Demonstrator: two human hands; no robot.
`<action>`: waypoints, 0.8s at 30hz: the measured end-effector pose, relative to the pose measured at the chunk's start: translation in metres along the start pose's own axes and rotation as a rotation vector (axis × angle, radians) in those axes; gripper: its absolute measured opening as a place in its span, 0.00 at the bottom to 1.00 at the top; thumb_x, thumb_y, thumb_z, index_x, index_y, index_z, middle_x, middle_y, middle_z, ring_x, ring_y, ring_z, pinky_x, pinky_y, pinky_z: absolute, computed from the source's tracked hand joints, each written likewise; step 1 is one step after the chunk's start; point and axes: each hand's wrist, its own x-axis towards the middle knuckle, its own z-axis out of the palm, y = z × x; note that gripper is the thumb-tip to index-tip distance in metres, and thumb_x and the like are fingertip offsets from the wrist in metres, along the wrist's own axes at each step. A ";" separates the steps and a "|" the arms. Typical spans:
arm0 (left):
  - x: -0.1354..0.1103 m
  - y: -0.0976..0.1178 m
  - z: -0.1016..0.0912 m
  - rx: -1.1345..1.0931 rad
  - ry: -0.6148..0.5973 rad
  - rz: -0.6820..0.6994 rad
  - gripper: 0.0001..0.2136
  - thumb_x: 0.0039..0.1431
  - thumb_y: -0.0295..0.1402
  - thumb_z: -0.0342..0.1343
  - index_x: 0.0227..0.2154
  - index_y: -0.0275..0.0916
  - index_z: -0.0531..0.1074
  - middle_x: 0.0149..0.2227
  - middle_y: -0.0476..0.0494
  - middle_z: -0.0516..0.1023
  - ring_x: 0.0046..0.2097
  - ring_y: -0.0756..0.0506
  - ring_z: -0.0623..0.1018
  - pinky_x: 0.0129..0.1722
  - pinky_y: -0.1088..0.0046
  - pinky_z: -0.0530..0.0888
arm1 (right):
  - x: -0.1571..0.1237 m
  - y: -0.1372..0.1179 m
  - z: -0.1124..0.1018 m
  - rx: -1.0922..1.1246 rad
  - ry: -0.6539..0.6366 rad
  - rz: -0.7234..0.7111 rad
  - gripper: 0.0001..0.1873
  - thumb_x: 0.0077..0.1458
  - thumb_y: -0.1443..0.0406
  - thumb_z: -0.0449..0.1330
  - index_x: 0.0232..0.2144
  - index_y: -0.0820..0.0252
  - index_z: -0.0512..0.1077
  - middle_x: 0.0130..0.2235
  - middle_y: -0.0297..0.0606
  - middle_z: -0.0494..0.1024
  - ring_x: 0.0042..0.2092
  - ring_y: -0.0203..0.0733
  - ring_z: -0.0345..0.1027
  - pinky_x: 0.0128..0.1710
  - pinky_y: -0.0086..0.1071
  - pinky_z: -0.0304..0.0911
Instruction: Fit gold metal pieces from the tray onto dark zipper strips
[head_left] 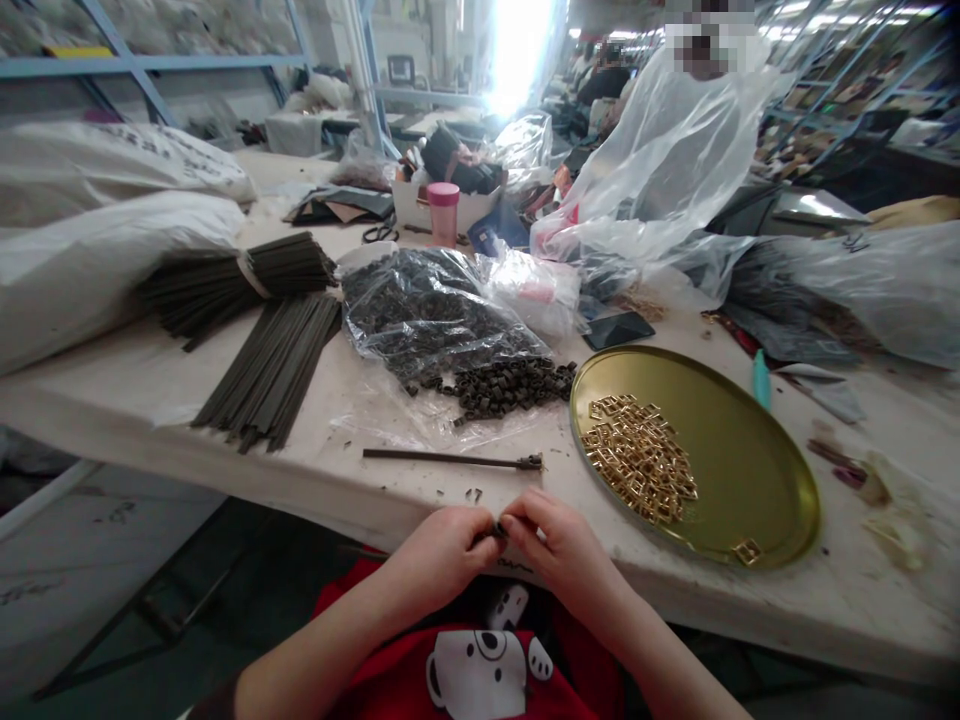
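My left hand [459, 540] and my right hand [556, 535] meet at the table's front edge. Both are closed, fingertips pinching a small dark loop [499, 529] between them; most of it is hidden. Just beyond them lies a thin dark strap [442, 458] with a buckle-like end at the right. A few tiny dark scraps [472, 494] are scattered near my fingers. Farther back is a heap of small dark loops [502, 388], spilling from a clear plastic bag [427, 305]. To the right, a round gold tray [750, 450] holds a pile of gold metal buckles [637, 460].
At left lie loose dark strips [270, 370] and a tied bundle [292, 265], beside white sacks [97, 260]. Behind stand a pink-lidded jar [443, 215] and black scissors [379, 231]. A teal tool [762, 380] lies beyond the tray. Clear plastic [637, 150] rises at back right, near another person.
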 end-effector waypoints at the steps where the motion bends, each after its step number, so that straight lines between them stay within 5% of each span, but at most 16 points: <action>1: 0.000 0.001 0.000 0.013 -0.010 0.004 0.11 0.56 0.32 0.44 0.25 0.36 0.70 0.26 0.47 0.75 0.29 0.48 0.70 0.26 0.77 0.60 | 0.000 0.001 0.000 -0.010 -0.002 0.016 0.08 0.54 0.68 0.52 0.24 0.58 0.67 0.26 0.33 0.68 0.30 0.36 0.62 0.30 0.28 0.56; 12: -0.002 0.001 0.012 0.206 -0.044 0.031 0.11 0.54 0.29 0.45 0.30 0.37 0.73 0.32 0.42 0.78 0.34 0.43 0.74 0.33 0.72 0.66 | -0.004 0.010 0.001 0.024 -0.228 0.243 0.12 0.54 0.65 0.51 0.20 0.60 0.63 0.20 0.29 0.66 0.25 0.34 0.59 0.23 0.25 0.51; 18: -0.001 0.005 0.006 0.174 -0.052 -0.006 0.11 0.54 0.29 0.46 0.29 0.37 0.74 0.31 0.43 0.78 0.33 0.44 0.75 0.31 0.74 0.65 | -0.013 0.011 0.012 -0.049 -0.031 0.113 0.09 0.56 0.66 0.50 0.25 0.59 0.65 0.25 0.33 0.69 0.28 0.36 0.62 0.27 0.28 0.56; 24: -0.001 0.003 0.008 0.171 -0.028 0.002 0.10 0.54 0.31 0.47 0.27 0.36 0.73 0.29 0.43 0.78 0.31 0.45 0.74 0.29 0.74 0.63 | -0.021 0.007 0.007 -0.055 -0.074 -0.015 0.05 0.55 0.69 0.53 0.33 0.59 0.69 0.31 0.36 0.71 0.34 0.38 0.66 0.33 0.29 0.60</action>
